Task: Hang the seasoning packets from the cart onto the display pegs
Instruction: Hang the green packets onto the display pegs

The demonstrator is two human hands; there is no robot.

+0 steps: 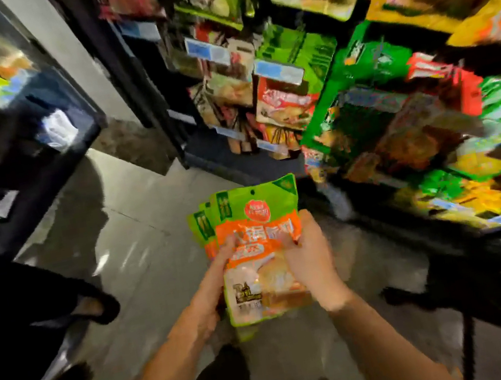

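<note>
Sorting seasoning packets (256, 222) held low, short of display rack (307, 86): left grip (220, 275) clasps the stack, right grip (307, 256) pinches front one. Next, prob.: peel it off, line its hole (253, 192) w/ a peg.
</note>
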